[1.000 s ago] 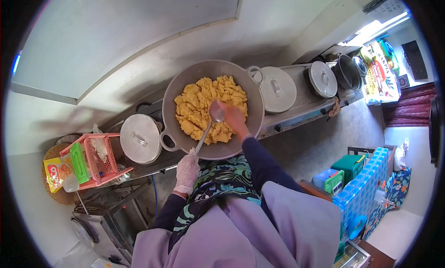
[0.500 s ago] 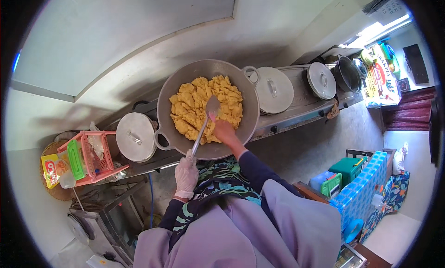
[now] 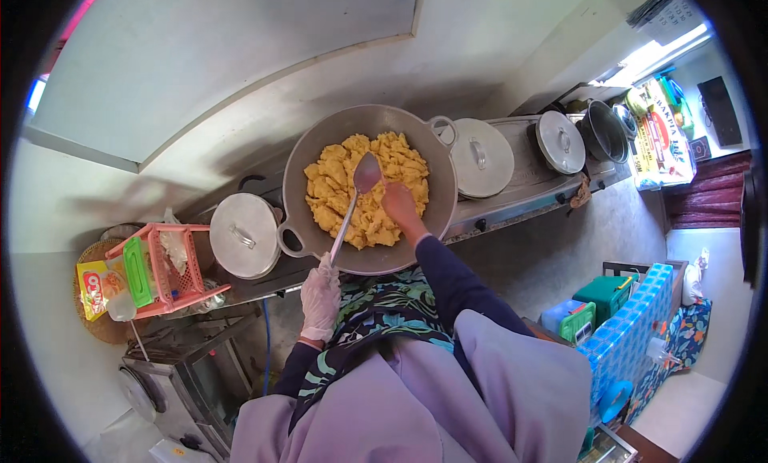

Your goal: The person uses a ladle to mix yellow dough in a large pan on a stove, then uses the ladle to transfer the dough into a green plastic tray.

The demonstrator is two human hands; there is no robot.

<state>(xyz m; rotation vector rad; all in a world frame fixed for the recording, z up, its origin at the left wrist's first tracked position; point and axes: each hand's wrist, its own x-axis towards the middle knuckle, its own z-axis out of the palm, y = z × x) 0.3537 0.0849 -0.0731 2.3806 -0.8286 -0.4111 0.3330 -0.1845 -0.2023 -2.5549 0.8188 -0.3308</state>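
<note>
A wide grey two-handled wok (image 3: 308,243) holds a heap of crumbly yellow mash (image 3: 344,163). My left hand (image 3: 322,296), in a clear plastic glove, grips the handle end of a long metal spatula (image 3: 346,223) at the wok's near rim. The spatula's broad blade rests over the middle of the mash. My bare right hand (image 3: 404,208) is over the mash just right of the blade, fingers curled and their tips close to its edge. Whether those fingers hold something small, I cannot make out.
The wok stands on a long metal stove (image 3: 520,159). Lidded pots flank it: one on the left (image 3: 244,235), one on the right (image 3: 482,159), another farther right (image 3: 560,143) beside a dark pot (image 3: 604,132). A pink plastic basket (image 3: 188,263) sits at the left end.
The spatula blade has shifted slightly left and farther up over the mash. My right hand has moved farther in, and a pink bit seen earlier against the blade no longer shows clearly.
</note>
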